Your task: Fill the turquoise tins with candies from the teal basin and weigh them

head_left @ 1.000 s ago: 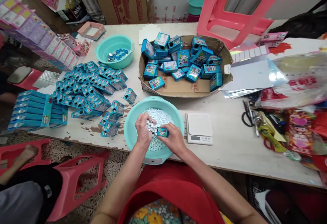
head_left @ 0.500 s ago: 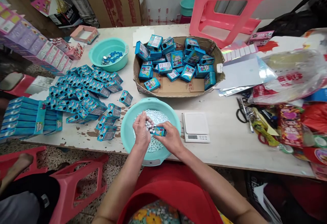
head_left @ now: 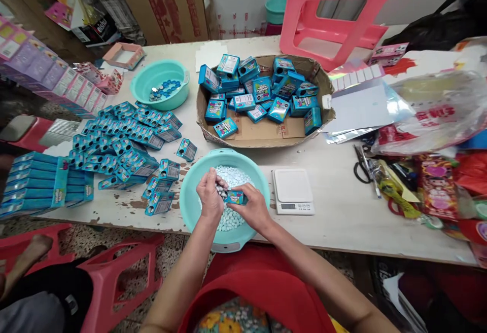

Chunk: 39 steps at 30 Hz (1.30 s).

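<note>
Over a turquoise basin [head_left: 190, 206] of small pale candies [head_left: 233, 220], my left hand [head_left: 210, 198] is cupped around some of the same candies. Its fingers curl against the open end of a small blue candy box [head_left: 236, 197]. My right hand [head_left: 254, 205] grips that box from the right, tilted on its side with its printed face up. Whether candies are passing into the box is hard to make out. To the left, several blue boxes with round holes [head_left: 160, 202] stand near the basin.
A cut-down cardboard carton [head_left: 266, 143] of blue boxes lies behind the basin. A white scale [head_left: 292, 185] is right of it, scissors [head_left: 363, 165] farther right. A second basin [head_left: 139, 87] holds blue round pieces. A pink stool [head_left: 292, 24] stands at the back; another person's arm [head_left: 28, 257] shows lower left.
Both hands stay over the basin with the box and candies. The blue box has turned slightly, and my left fingers have shifted a little at its open end. The view has moved slightly.
</note>
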Motion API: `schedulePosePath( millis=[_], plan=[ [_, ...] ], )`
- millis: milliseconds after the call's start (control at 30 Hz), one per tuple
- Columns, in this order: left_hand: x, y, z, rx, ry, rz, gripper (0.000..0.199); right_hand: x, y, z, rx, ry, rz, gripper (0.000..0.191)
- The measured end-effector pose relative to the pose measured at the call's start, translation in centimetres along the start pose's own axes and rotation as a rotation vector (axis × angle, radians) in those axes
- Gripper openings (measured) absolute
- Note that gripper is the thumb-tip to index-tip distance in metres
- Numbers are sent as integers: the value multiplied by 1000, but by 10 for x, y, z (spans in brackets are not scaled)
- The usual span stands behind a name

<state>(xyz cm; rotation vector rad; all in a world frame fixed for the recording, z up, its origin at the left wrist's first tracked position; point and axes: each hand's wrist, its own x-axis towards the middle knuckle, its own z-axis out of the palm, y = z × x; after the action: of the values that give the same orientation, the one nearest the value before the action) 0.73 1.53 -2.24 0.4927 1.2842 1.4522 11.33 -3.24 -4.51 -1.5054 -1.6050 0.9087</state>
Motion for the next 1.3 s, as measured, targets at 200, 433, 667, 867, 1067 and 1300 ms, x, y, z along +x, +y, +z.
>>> schedulePosePath(
  millis=[200,433,667,867,1067,1300],
  plan=[
    [-1,13,5,8,-13,-30,36,7,-4,-12,161,26,38,30],
    [29,14,-42,837,-295,124,27,-4,11,-71,365,108,94,36],
    [136,27,52,1476,-414,690,27,-12,81,-124,224,402,241,36],
    [226,-10,136,2046,-649,302,68,-17,131,-138,70,477,209,35],
    [229,-19,144,1953,-531,322,84,-36,109,-156,-233,600,103,56],
    [101,38,117,883,-863,-49,62,-19,50,-128,-362,361,-391,63]
  ],
)
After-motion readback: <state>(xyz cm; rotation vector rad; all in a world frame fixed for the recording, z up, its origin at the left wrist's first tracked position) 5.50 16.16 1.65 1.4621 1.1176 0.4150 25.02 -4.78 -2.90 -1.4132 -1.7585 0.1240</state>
